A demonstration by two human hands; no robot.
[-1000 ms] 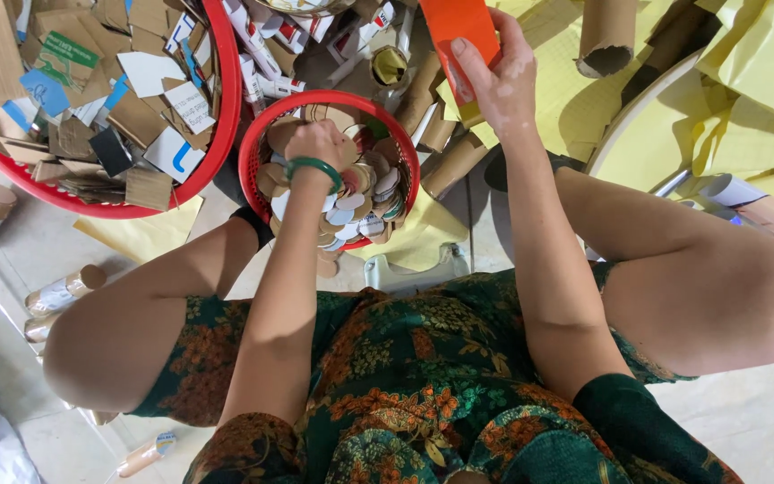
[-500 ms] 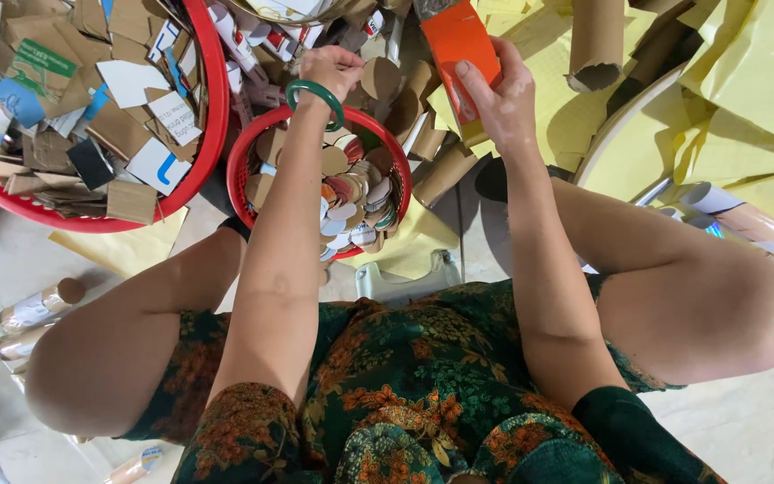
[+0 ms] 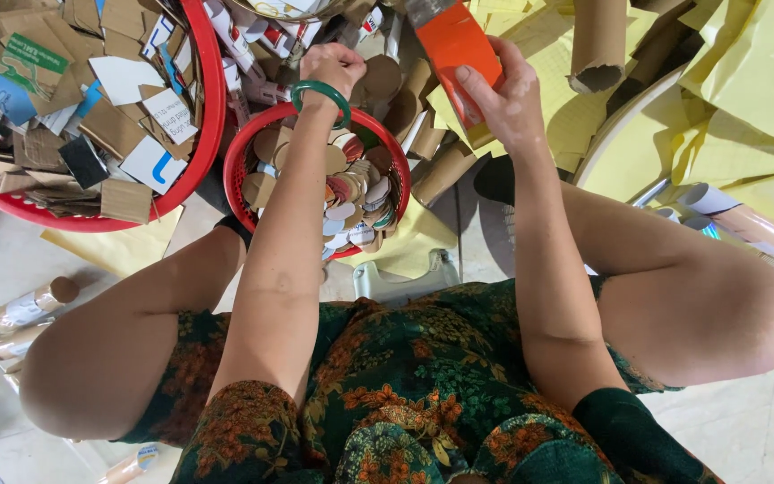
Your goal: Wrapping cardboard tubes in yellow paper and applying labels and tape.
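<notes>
My right hand (image 3: 503, 94) grips an orange, flat-sided tool (image 3: 457, 47) with a grey top, held above the pile of cardboard tubes. My left hand (image 3: 331, 68), a green bangle (image 3: 320, 94) on its wrist, is closed just beyond the far rim of a small red basket (image 3: 242, 157); what it holds is hidden. The basket is filled with round cardboard discs (image 3: 351, 193). My forearm crosses over the basket.
A large red basket (image 3: 192, 161) of cardboard scraps sits at the left. Brown cardboard tubes (image 3: 597, 45) and yellow paper sheets (image 3: 745, 108) lie at the upper right. Small rolls (image 3: 33, 305) rest on the tiled floor at the left. My knees flank the work area.
My left hand lifted from inside the small red basket to beyond its far rim. My right hand with the orange tool stayed about in place.
</notes>
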